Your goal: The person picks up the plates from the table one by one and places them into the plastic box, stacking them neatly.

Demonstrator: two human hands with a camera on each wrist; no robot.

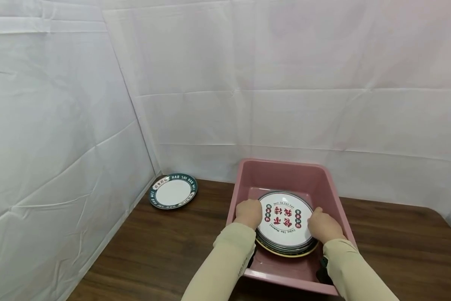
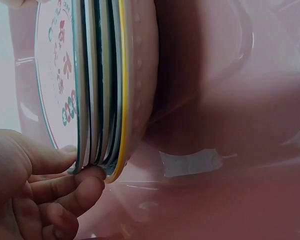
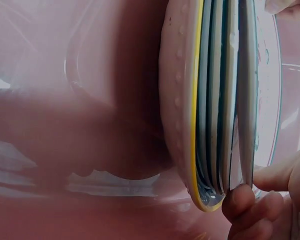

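Note:
Inside a pink plastic tub (image 1: 281, 173) sits a stack of round plates (image 1: 286, 251). The top plate (image 1: 284, 237) is white with red and green lettering and a dark rim. My left hand (image 1: 249, 213) pinches its left edge, thumb on the face and fingertips (image 2: 92, 175) at the rims below. At the opposite edge, my right hand (image 1: 324, 225) pinches the same plate between thumb and fingers. On that side a narrow gap shows beneath the top plate (image 3: 247, 100). Lowest in the stack is a pale, yellow-rimmed dish (image 2: 140, 75) with a beaded outer side.
A single plate with a dark green lettered rim (image 1: 174, 192) lies on the brown wooden table (image 1: 135, 251), left of the tub near the corner. White cloth (image 1: 187, 62) hangs behind and along the left side.

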